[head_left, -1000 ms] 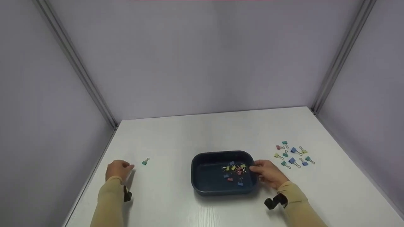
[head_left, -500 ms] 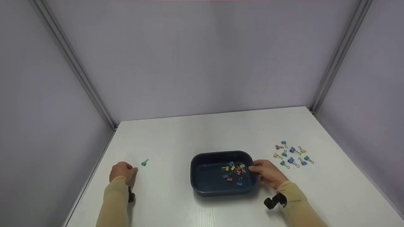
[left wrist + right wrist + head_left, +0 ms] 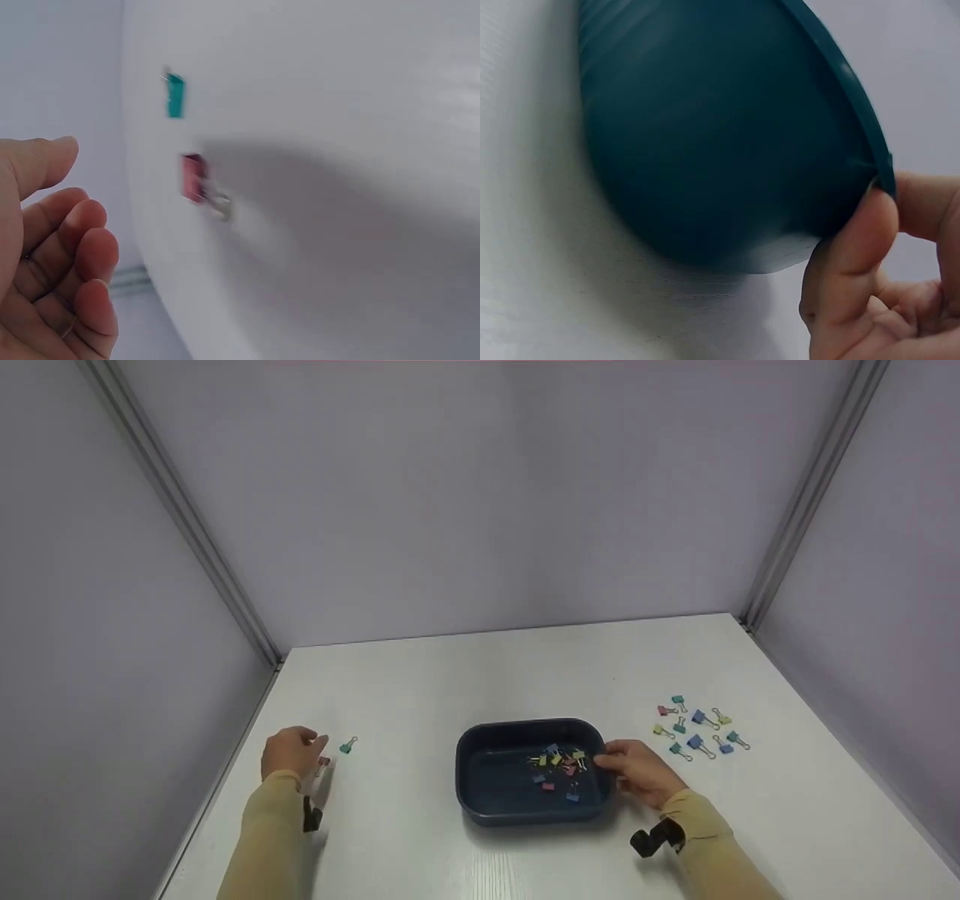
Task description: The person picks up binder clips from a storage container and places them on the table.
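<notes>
A tray [image 3: 529, 818] sits on the tabletop [image 3: 405, 840], blue, yellow and red clips [image 3: 548, 787] scattered toward its right end; the right hand [image 3: 643, 776] pinches its right rim; the left hand [image 3: 289, 751], loosely curled, holds nothing near a red clip [image 3: 324, 762]; beyond lie a green clip [image 3: 346, 748] and, right of the tray, loose clips [image 3: 698, 716].

The white table [image 3: 420, 682] bears a tray [image 3: 534, 817] near its middle, a red clip [image 3: 324, 762] and a teal clip [image 3: 346, 748] near each other towards the left, and scattered red, yellow, blue and teal clips [image 3: 699, 716] on the right.
</notes>
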Tool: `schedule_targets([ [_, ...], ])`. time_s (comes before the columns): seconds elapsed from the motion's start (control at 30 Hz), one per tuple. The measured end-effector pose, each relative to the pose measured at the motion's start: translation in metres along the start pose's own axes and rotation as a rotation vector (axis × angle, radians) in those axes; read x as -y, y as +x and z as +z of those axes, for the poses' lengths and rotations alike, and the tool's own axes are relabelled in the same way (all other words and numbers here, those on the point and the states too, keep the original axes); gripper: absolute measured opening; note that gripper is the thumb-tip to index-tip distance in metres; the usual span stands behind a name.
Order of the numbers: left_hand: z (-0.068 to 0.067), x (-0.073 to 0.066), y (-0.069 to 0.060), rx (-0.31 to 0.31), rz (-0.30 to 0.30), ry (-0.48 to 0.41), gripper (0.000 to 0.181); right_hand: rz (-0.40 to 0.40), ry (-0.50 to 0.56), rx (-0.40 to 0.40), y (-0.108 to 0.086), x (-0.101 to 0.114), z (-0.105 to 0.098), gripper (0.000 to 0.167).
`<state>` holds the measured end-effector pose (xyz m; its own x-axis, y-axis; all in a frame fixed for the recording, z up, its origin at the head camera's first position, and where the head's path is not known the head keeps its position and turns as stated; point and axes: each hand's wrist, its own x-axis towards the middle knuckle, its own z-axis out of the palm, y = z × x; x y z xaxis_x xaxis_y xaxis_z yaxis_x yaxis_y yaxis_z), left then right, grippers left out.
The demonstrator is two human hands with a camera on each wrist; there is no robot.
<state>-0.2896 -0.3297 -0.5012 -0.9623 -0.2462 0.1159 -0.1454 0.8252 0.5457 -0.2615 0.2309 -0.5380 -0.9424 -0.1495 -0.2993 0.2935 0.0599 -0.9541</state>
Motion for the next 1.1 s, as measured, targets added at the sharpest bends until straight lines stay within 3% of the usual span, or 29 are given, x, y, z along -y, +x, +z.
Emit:
schedule_targets([
  [0.23, -0.003, -0.061, -0.001, -0.035, 0.211, -0.032, 0.028, 0.002, -0.01, -0.018, 0.0, 0.002, -0.002, 0.037],
  [0.47, 0.006, -0.12, -0.011, 0.013, 0.382, -0.054, 0.023, -0.002, -0.007, -0.016, -0.001, 0.004, 0.0, 0.032],
  [0.87, 0.031, -0.194, -0.039, 0.129, 0.614, -0.073, 0.027, 0.009, -0.014, -0.017, -0.001, 0.002, 0.001, 0.036],
  [1.1, 0.046, -0.232, -0.052, 0.207, 0.699, -0.04, 0.03, 0.014, -0.024, -0.028, 0.0, 0.002, 0.002, 0.037],
])
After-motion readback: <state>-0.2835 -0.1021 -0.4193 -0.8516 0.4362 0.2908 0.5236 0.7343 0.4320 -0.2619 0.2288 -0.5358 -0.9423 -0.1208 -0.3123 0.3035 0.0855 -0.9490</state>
